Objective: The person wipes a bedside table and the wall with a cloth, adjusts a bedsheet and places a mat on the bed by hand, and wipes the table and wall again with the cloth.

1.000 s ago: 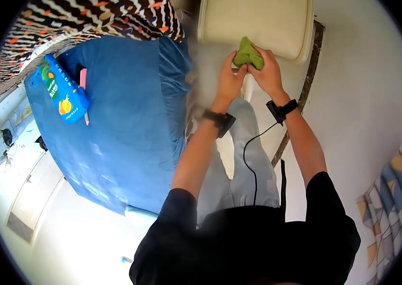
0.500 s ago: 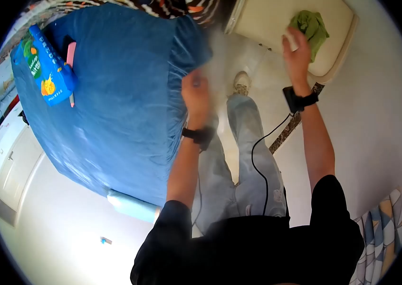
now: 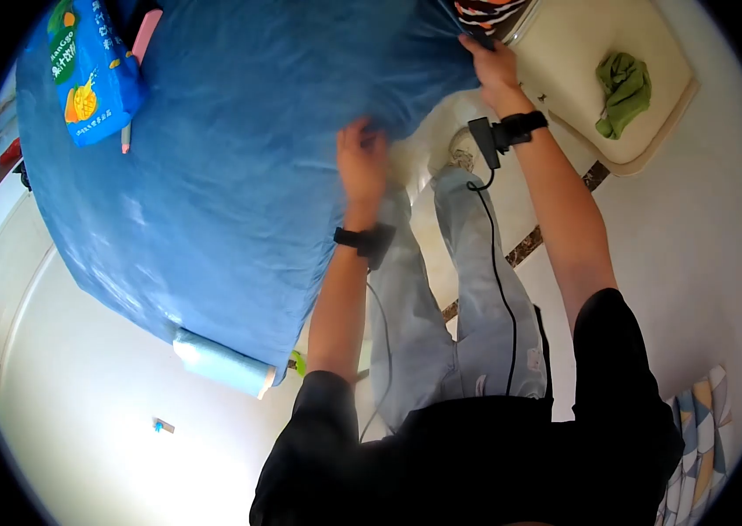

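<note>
A: Head view. Hands?
B: Left hand (image 3: 362,167) sits over the near edge of the blue cover (image 3: 231,175), fingers curled, motion-blurred. Can't tell if it grips anything.
A: Right hand?
B: Right hand (image 3: 494,70) is farther forward, at the cover's far right corner, fingers close together. Small dark bit at the fingertips; could be cover in shadow. Can't confirm a grip. Striped fabric (image 3: 487,13) just beyond the fingers.
A: Where's the cover overall?
B: Spread across left and centre, person's left side, creased near the left hand. What it covers: hidden.
A: Containers?
B: Mango-print pouch (image 3: 95,70), blue, lying on the cover at far left. Looks bulged, contents not visible. Pink-and-grey stick (image 3: 146,37) partly under or behind it, can't tell which.
A: Other side?
B: Cream box-like piece (image 3: 574,61), rounded corners, right of the right hand. Flat face up, inside not visible. Green cloth (image 3: 625,92) lies crumpled on that face, well apart from both hands.
A: Anything else near?
B: Light blue roll (image 3: 226,364) at the cover's near edge. Black wrist straps (image 3: 520,129) on both wrists, cables running back toward the person.
</note>
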The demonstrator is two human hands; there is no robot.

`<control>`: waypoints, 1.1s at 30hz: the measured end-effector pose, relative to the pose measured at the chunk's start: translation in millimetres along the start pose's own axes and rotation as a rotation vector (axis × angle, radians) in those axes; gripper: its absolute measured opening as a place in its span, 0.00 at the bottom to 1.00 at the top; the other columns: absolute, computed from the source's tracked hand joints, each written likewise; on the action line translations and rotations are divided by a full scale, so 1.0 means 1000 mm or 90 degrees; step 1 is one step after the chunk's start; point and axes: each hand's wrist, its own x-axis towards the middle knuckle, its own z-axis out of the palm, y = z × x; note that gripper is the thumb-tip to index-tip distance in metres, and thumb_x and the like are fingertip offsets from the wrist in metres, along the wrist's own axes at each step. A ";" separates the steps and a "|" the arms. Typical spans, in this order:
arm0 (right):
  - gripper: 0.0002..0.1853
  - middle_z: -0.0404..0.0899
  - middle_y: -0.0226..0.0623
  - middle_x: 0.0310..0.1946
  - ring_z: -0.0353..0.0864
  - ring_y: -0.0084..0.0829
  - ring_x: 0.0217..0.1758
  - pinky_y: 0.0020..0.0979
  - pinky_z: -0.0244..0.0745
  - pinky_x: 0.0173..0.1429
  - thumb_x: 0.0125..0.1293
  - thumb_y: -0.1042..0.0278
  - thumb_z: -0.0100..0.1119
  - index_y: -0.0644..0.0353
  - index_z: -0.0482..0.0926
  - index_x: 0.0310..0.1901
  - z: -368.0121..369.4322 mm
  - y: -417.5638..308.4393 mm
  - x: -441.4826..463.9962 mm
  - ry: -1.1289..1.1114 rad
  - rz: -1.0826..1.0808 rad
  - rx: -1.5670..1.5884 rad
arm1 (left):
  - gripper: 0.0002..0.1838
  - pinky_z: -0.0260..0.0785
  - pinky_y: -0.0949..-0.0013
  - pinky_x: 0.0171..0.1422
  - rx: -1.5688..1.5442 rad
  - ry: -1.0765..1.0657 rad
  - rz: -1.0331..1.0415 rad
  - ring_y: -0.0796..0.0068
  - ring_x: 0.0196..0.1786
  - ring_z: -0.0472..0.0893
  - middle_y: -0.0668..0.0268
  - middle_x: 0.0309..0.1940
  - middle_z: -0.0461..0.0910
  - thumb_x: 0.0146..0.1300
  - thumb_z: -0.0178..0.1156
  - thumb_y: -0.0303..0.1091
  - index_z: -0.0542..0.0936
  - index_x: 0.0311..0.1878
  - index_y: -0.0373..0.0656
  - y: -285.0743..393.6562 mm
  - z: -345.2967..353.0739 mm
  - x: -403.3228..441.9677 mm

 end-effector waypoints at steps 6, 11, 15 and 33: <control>0.21 0.86 0.40 0.41 0.82 0.35 0.42 0.35 0.74 0.50 0.58 0.65 0.71 0.71 0.80 0.47 -0.026 -0.045 0.006 0.074 -0.183 0.010 | 0.16 0.79 0.69 0.46 -0.028 0.002 0.022 0.68 0.45 0.83 0.58 0.46 0.78 0.63 0.64 0.25 0.79 0.54 0.36 0.012 0.006 0.009; 0.18 0.84 0.50 0.34 0.84 0.50 0.40 0.38 0.76 0.47 0.58 0.57 0.69 0.65 0.81 0.41 -0.020 -0.023 0.003 0.156 -0.290 -0.284 | 0.18 0.78 0.68 0.48 -0.014 -0.018 0.055 0.65 0.45 0.83 0.56 0.49 0.78 0.63 0.64 0.26 0.78 0.56 0.37 0.027 0.019 0.031; 0.19 0.83 0.49 0.31 0.83 0.48 0.36 0.38 0.76 0.44 0.57 0.57 0.70 0.67 0.81 0.40 -0.026 -0.023 -0.006 0.122 -0.238 -0.255 | 0.20 0.73 0.60 0.59 0.121 0.100 0.224 0.56 0.53 0.81 0.53 0.52 0.79 0.63 0.63 0.32 0.77 0.58 0.38 0.063 0.031 0.059; 0.15 0.81 0.44 0.41 0.83 0.40 0.46 0.35 0.77 0.52 0.62 0.68 0.65 0.61 0.81 0.49 -0.045 -0.018 -0.037 0.059 -0.344 -0.255 | 0.39 0.46 0.33 0.73 0.279 -0.018 0.272 0.38 0.70 0.60 0.47 0.69 0.61 0.54 0.67 0.42 0.66 0.70 0.42 0.076 0.069 0.065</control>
